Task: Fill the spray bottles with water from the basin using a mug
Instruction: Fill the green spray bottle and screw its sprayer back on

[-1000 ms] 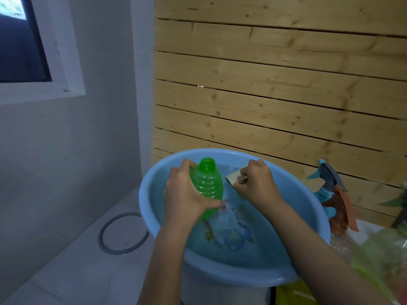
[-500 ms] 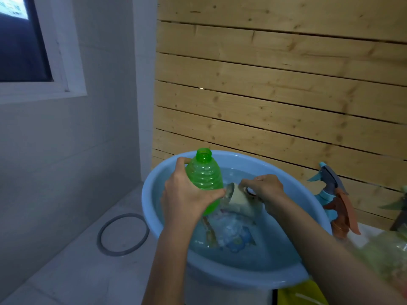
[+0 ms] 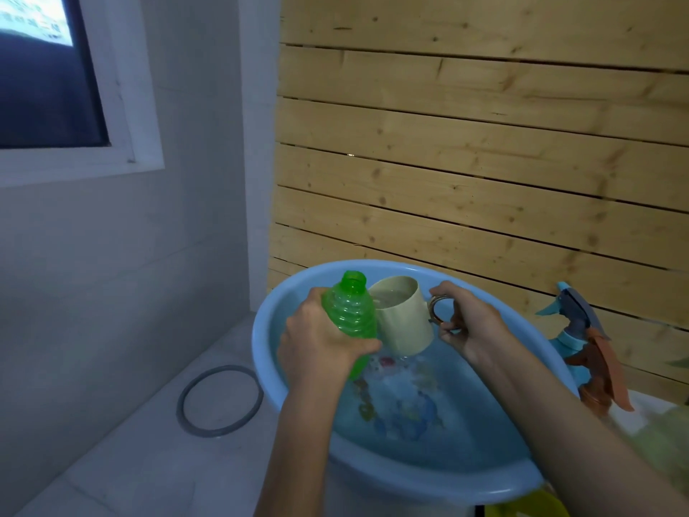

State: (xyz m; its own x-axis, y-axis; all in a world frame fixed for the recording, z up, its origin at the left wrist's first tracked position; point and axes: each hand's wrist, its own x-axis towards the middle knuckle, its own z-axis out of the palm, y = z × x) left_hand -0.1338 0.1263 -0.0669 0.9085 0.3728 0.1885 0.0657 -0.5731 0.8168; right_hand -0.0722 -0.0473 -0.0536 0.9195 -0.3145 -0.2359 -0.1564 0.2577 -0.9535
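While the left hand (image 3: 320,341) wraps its fingers and thumb round the lower body of the bottle (image 3: 348,315), just left of the frame's centre, the right hand (image 3: 469,326) grasps the handle of the mug (image 3: 402,319) from the right, so bottle and mug sit side by side between the two hands. Both are held over the basin (image 3: 410,483), in its far half, above the water (image 3: 447,442). The bottle is translucent green with ribbed shoulders and an uncapped neck, standing nearly upright with its mouth just left of the mug's rim. The mug is cream and straight-sided with a thin ring handle. It holds water and leans slightly toward the bottle, and its side seems to touch the bottle, though the overlap makes that hard to judge. The basin is pale blue and round, with a coloured picture showing on its bottom through the water. Its far rim curves just behind the bottle's neck, and the plank wall (image 3: 484,181) stands close behind that. Two sprayers (image 3: 585,330) stand just outside the rim at the right edge of the frame. At lower left the pale floor (image 3: 112,460) spreads away from the basin, with a grey ring (image 3: 220,401) lying on it near the rim. A window (image 3: 48,76) fills the upper left corner.
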